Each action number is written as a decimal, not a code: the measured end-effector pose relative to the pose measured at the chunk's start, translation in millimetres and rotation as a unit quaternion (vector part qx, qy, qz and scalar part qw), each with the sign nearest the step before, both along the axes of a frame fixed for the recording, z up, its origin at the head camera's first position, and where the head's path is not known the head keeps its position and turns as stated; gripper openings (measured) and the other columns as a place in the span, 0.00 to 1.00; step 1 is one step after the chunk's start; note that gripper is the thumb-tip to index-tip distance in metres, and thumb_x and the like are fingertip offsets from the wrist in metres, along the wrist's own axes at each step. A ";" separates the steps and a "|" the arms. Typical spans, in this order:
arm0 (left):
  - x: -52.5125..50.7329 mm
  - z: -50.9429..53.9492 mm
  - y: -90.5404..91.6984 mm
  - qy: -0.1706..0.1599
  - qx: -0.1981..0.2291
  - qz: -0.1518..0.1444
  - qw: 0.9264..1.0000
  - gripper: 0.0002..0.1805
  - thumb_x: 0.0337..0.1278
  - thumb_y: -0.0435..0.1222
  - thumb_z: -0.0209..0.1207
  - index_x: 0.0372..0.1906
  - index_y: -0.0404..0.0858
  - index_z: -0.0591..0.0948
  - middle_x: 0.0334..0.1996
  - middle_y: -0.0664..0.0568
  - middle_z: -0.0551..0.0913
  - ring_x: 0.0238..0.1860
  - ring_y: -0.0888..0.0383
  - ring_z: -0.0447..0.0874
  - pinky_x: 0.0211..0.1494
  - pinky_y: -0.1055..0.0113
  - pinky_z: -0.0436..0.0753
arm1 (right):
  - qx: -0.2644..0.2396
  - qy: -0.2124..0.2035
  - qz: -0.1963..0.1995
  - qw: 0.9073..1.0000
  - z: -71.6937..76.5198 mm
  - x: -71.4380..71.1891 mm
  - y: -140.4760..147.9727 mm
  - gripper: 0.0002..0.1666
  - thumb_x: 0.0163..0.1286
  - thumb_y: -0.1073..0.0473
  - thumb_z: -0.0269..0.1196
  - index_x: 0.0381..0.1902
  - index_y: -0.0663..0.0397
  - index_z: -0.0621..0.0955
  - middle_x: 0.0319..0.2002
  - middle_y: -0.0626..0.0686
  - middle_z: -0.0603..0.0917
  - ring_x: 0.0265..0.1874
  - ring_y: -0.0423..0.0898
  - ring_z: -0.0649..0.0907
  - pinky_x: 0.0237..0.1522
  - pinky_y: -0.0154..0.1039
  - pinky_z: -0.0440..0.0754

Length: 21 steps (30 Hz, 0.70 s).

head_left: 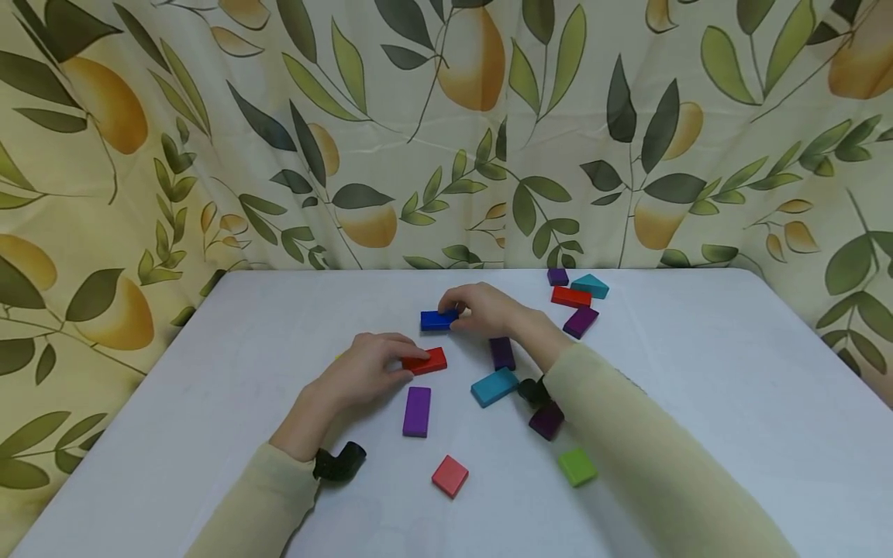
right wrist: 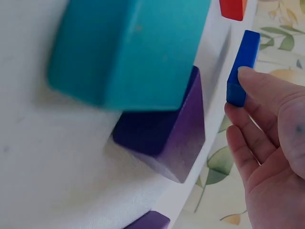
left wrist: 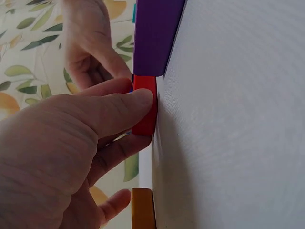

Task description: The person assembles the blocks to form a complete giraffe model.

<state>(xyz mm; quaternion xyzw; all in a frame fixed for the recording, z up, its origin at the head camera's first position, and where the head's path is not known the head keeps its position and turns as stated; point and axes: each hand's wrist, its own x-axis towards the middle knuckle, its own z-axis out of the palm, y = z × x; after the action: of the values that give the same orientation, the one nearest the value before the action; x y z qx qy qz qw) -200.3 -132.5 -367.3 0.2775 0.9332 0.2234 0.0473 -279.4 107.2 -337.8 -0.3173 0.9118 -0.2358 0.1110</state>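
Note:
Near the middle of the white table, my left hand (head_left: 359, 368) pinches a red rectangular block (head_left: 434, 359). The left wrist view shows the thumb on one face of the red block (left wrist: 144, 121) and fingers behind it. Slightly farther away, my right hand (head_left: 484, 306) grips a flat blue block (head_left: 434, 321) by its right end. In the right wrist view, the thumb presses the blue block (right wrist: 248, 52) against the fingers. A purple block (head_left: 417, 412) lies just in front of the red one. Mostly hidden behind my left hand is a yellow-orange block (left wrist: 142, 207).
Around the right forearm lie a teal block (head_left: 494, 387), dark purple blocks (head_left: 502, 353) and a green block (head_left: 577, 467). A coral block (head_left: 449, 476) lies nearer. At the back right sit another red block (head_left: 571, 297), a teal triangle (head_left: 590, 286) and purple blocks (head_left: 581, 322).

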 end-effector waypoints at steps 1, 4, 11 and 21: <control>-0.1 -0.1 -0.3 -0.004 0.003 -0.004 1.000 0.20 0.63 0.34 0.67 0.59 0.51 0.86 0.57 0.54 0.83 0.60 0.53 0.77 0.64 0.50 0.74 | -0.001 -0.002 0.001 1.000 0.8 2.3 0.6 0.17 0.70 0.65 0.66 0.56 0.55 0.83 0.52 0.53 0.84 0.53 0.52 0.80 0.62 0.50 0.76; -0.4 0.0 -1.2 -0.013 0.012 -0.024 1.000 0.20 0.62 0.33 0.67 0.59 0.51 0.86 0.56 0.55 0.83 0.60 0.54 0.78 0.63 0.54 0.77 | -0.001 -0.008 0.000 1.000 1.8 9.1 2.3 0.17 0.70 0.63 0.66 0.56 0.55 0.83 0.52 0.53 0.84 0.53 0.52 0.80 0.61 0.49 0.77; 0.9 1.3 -3.2 -0.036 0.026 -0.054 0.998 0.20 0.62 0.31 0.67 0.58 0.48 0.86 0.57 0.54 0.82 0.61 0.52 0.77 0.63 0.54 0.77 | 0.010 -0.015 0.007 1.000 2.2 21.5 4.4 0.16 0.70 0.63 0.67 0.55 0.55 0.83 0.51 0.52 0.85 0.53 0.51 0.80 0.60 0.48 0.78; 6.0 3.0 -3.2 -0.065 0.027 -0.071 0.995 0.20 0.61 0.33 0.69 0.58 0.48 0.87 0.58 0.54 0.82 0.63 0.50 0.76 0.63 0.55 0.78 | 0.027 -0.022 0.039 0.999 5.4 33.8 1.9 0.14 0.70 0.62 0.68 0.52 0.53 0.83 0.48 0.51 0.85 0.50 0.50 0.81 0.57 0.44 0.80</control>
<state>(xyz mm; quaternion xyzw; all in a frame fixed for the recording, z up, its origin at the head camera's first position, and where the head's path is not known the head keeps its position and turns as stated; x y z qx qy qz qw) -194.2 -135.7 -364.2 0.3291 0.8997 0.2618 0.1166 -245.6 109.2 -332.4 -0.3441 0.9020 -0.2139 0.1489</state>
